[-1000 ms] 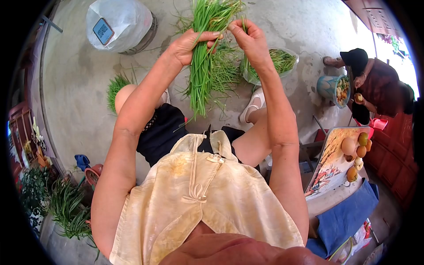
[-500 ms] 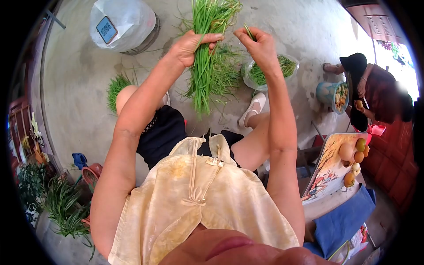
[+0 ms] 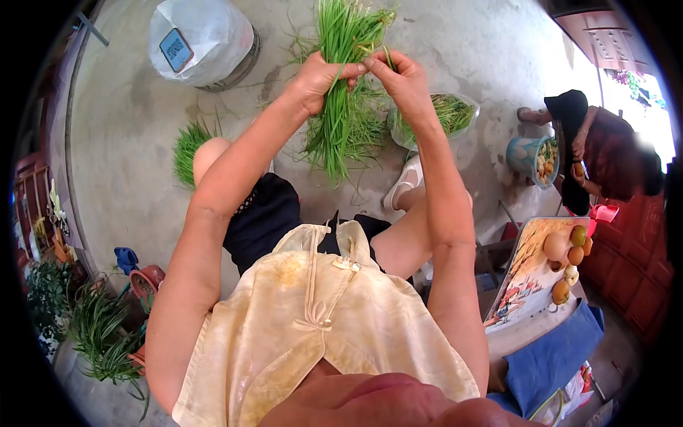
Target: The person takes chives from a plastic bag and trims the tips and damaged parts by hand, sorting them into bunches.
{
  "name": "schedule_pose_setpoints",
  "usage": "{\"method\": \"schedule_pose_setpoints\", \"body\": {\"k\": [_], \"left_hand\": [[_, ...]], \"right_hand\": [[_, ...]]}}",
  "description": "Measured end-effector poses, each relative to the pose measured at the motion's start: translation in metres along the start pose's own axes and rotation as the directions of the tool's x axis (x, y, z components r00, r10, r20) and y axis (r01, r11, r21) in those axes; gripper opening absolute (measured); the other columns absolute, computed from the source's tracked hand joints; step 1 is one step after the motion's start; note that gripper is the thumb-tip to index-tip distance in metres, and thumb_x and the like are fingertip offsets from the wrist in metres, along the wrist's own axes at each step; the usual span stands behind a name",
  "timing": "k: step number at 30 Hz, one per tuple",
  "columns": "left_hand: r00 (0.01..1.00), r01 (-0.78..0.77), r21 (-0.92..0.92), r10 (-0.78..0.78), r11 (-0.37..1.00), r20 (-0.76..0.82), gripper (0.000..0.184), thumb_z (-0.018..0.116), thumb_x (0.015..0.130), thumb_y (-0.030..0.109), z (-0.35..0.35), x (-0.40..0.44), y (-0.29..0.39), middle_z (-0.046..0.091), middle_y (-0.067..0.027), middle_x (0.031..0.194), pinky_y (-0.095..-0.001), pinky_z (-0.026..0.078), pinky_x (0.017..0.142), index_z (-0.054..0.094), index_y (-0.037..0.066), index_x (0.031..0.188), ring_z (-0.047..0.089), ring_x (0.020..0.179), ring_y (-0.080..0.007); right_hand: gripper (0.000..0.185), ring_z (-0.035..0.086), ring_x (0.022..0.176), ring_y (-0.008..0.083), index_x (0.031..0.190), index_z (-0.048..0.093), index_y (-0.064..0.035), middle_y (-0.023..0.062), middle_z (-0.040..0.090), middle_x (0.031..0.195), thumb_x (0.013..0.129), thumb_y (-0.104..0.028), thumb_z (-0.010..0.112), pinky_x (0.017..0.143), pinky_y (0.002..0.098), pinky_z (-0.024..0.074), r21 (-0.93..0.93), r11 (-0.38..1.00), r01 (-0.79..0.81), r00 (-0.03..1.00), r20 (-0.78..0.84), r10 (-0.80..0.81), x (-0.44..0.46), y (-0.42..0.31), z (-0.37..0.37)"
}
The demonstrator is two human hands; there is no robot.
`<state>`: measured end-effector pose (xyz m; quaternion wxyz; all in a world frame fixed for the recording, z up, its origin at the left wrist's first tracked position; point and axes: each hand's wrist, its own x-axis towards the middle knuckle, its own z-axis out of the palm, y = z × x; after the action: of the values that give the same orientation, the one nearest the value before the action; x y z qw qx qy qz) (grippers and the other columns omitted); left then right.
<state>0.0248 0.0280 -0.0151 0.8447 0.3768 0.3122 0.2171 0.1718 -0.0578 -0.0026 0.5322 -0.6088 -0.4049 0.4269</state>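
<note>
A thick bunch of long green chives (image 3: 345,114) is wrapped in my left hand (image 3: 320,82), its cut ends pointing away from me and its blades hanging toward the floor. My right hand (image 3: 402,82) pinches a few thin chive blades just right of the bunch. The fingertips of both hands meet at the bunch's edge. Under my hands, more loose chives (image 3: 363,139) lie on the floor. A clear plastic bag (image 3: 472,117) holding chives sits beneath my right wrist. Beside my left knee is another pile of chives (image 3: 190,149).
A bucket lined with white plastic (image 3: 213,32) carries a phone (image 3: 176,50) at the upper left. On the right, a person (image 3: 605,149) holds a round brown item by a blue bucket (image 3: 521,160). Rounded fruit lies on a patterned board (image 3: 530,267); potted plants (image 3: 99,327) stand lower left.
My right hand has come left and slightly down, so its fingertips now meet my left thumb at the bunch. The left hand has shifted slightly right with the chives.
</note>
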Motion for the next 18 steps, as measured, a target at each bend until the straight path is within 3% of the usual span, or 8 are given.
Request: {"method": "schedule_pose_setpoints", "body": {"k": [3, 4, 8, 11, 12, 15, 18], "left_hand": [[1.0, 0.008, 0.012, -0.008, 1.0, -0.001, 0.025, 0.076, 0.072, 0.003, 0.002, -0.002, -0.003, 0.06, 0.0, 0.073, -0.0231, 0.045, 0.05, 0.061, 0.005, 0.092, 0.054, 0.056, -0.0086], [1.0, 0.006, 0.024, -0.006, 1.0, -0.002, 0.025, 0.076, 0.072, 0.003, 0.001, -0.001, -0.002, 0.059, 0.0001, 0.073, -0.0236, 0.045, 0.051, 0.061, 0.005, 0.092, 0.054, 0.056, -0.0088], [0.998, -0.053, 0.231, 0.056, 0.972, -0.004, 0.031, 0.074, 0.075, 0.006, -0.005, -0.001, -0.005, 0.057, 0.0001, 0.072, -0.0231, 0.044, 0.053, 0.058, 0.003, 0.102, 0.053, 0.059, -0.0093], [0.986, -0.11, 0.335, 0.145, 0.936, -0.08, 0.032, 0.074, 0.074, 0.004, 0.005, -0.007, -0.008, 0.058, -0.0001, 0.074, -0.0238, 0.043, 0.054, 0.057, 0.002, 0.101, 0.053, 0.06, -0.0096], [0.982, -0.134, 0.378, 0.175, 0.916, -0.076, 0.034, 0.074, 0.073, 0.003, 0.005, -0.007, -0.013, 0.059, -0.0011, 0.075, -0.0247, 0.044, 0.055, 0.057, 0.001, 0.102, 0.054, 0.06, -0.0103], [0.96, -0.209, 0.503, 0.274, 0.838, -0.059, 0.04, 0.074, 0.07, 0.0, 0.002, -0.001, -0.028, 0.061, -0.0035, 0.077, -0.0267, 0.046, 0.057, 0.055, -0.001, 0.106, 0.056, 0.061, -0.0117], [0.943, -0.233, 0.576, 0.328, 0.784, -0.064, 0.043, 0.074, 0.07, 0.001, 0.0, 0.003, -0.035, 0.062, -0.0042, 0.08, -0.0272, 0.047, 0.058, 0.055, -0.001, 0.108, 0.056, 0.061, -0.0119]], "right_hand": [[0.02, 0.031, 0.052, 0.0041, 0.076, 0.055, -0.0088, -0.008, 0.036, 0.058, 0.09, -0.023, 0.055, 0.049, 0.0206, 0.0266, 0.351, 0.914, -0.206, 0.978, 0.036, 0.207, 0.004, -0.005, -0.015], [0.017, 0.031, 0.051, 0.0071, 0.076, 0.046, -0.0103, -0.0052, 0.035, 0.06, 0.09, -0.02, 0.049, 0.048, 0.0211, 0.0273, 0.391, 0.907, -0.159, 0.987, 0.063, 0.145, 0.012, 0.001, -0.025], [0.013, 0.032, 0.047, 0.0073, 0.084, 0.045, -0.0084, 0.0002, 0.043, 0.066, 0.092, -0.019, 0.044, 0.043, 0.024, 0.0262, 0.683, 0.73, 0.034, 0.978, -0.173, 0.116, 0.014, -0.014, -0.044], [0.016, 0.033, 0.046, 0.0079, 0.083, 0.045, -0.0087, -0.0008, 0.042, 0.064, 0.094, -0.02, 0.046, 0.042, 0.0212, 0.0252, 0.614, 0.787, 0.057, 0.991, -0.131, 0.03, 0.008, -0.021, -0.047], [0.017, 0.035, 0.047, 0.006, 0.087, 0.05, -0.0072, -0.0031, 0.044, 0.064, 0.093, -0.022, 0.054, 0.043, 0.0191, 0.0251, 0.604, 0.795, 0.056, 0.994, -0.113, 0.016, 0.007, -0.017, -0.043], [0.018, 0.036, 0.049, 0.0028, 0.088, 0.056, -0.0063, -0.0061, 0.047, 0.064, 0.089, -0.023, 0.063, 0.043, 0.019, 0.0254, 0.269, 0.963, 0.024, 0.984, -0.174, 0.024, 0.007, -0.011, -0.017], [0.015, 0.037, 0.05, 0.0004, 0.086, 0.061, -0.0074, -0.0085, 0.048, 0.062, 0.085, -0.02, 0.069, 0.043, 0.0185, 0.0258, 0.153, 0.98, 0.128, 0.964, -0.253, -0.087, 0.009, -0.004, -0.004]]}}
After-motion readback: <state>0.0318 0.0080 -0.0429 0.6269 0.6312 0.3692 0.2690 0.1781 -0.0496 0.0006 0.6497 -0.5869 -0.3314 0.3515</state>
